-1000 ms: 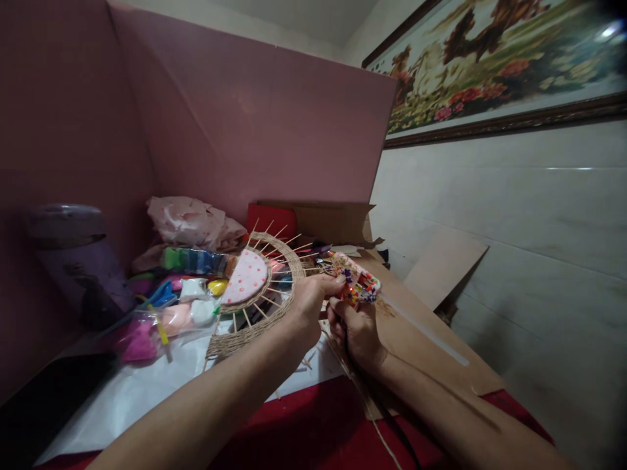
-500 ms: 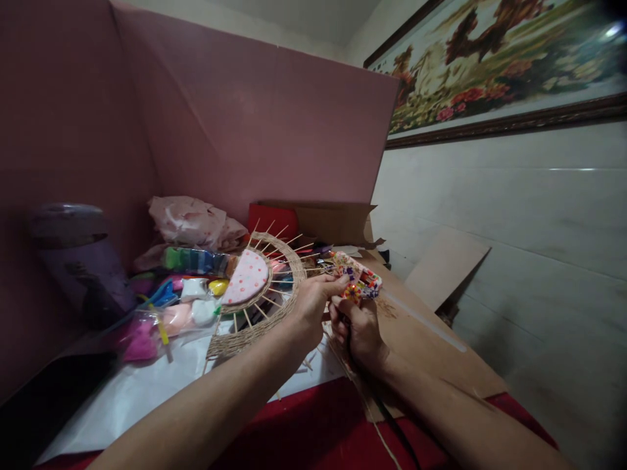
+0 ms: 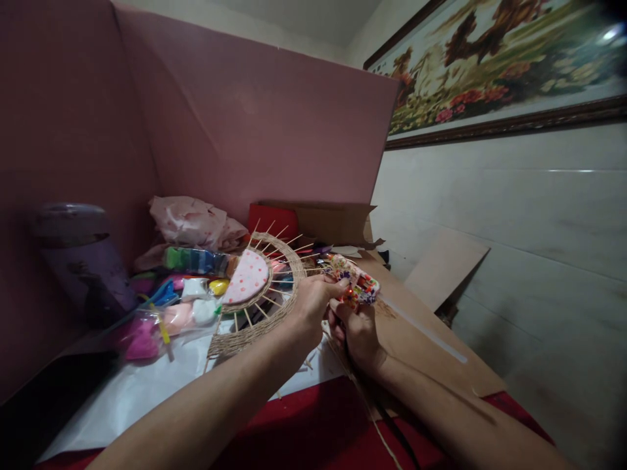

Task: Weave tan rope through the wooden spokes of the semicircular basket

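My left hand (image 3: 318, 297) is closed, its thumb and fingers pinching a small floral-patterned piece (image 3: 349, 298) with orange and red on it. My right hand (image 3: 360, 333) meets it from the right, thumb bent and fingers curled on the same piece. Fingers cover much of it, so its full shape is hidden. Just beyond the hands lies a white floral-print item (image 3: 366, 285) with an opening in its side. Left of my left wrist stands a half-round woven twine frame (image 3: 235, 344) with thin sticks radiating from a pink dotted half-disc (image 3: 246, 277).
Bagged coloured clay (image 3: 142, 339) and a purple tumbler (image 3: 88, 267) are on the left. Crumpled pink cloth (image 3: 193, 222) lies behind. Cardboard (image 3: 426, 339) covers the right side over a red cloth (image 3: 294, 431). A twine strand (image 3: 385, 440) hangs at the front.
Both hands shift slightly and the floral piece turns between the fingers, with less of it showing now. The woven frame stays where it was.
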`<act>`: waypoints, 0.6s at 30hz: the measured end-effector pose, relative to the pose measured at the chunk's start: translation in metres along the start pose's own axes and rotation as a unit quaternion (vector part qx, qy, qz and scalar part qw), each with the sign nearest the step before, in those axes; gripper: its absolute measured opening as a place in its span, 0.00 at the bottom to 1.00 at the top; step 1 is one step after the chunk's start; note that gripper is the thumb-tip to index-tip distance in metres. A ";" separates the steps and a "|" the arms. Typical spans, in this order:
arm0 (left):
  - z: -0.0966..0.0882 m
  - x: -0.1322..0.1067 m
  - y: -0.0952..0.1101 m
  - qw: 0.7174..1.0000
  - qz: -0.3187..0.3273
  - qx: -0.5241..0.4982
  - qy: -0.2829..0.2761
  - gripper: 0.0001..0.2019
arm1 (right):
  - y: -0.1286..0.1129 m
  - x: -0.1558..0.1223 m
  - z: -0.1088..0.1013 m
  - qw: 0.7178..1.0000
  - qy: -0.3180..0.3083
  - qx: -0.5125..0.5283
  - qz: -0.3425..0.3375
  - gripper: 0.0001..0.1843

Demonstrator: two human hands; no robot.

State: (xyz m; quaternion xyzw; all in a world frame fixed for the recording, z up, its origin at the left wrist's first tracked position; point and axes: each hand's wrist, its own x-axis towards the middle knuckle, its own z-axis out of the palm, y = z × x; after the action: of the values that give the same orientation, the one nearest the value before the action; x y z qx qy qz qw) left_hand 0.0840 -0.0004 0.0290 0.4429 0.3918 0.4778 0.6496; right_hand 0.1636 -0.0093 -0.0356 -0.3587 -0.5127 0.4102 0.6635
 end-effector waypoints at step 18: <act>0.002 -0.006 0.005 0.998 -0.055 -0.033 -0.016 0.12 | 0.001 0.001 -0.001 0.999 0.003 -0.048 -0.019 0.17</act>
State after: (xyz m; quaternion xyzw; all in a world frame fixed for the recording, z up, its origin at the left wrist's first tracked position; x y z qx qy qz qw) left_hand 0.0827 -0.0058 0.0352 0.4061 0.3890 0.4467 0.6958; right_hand 0.1646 -0.0083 -0.0363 -0.3812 -0.5370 0.3712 0.6546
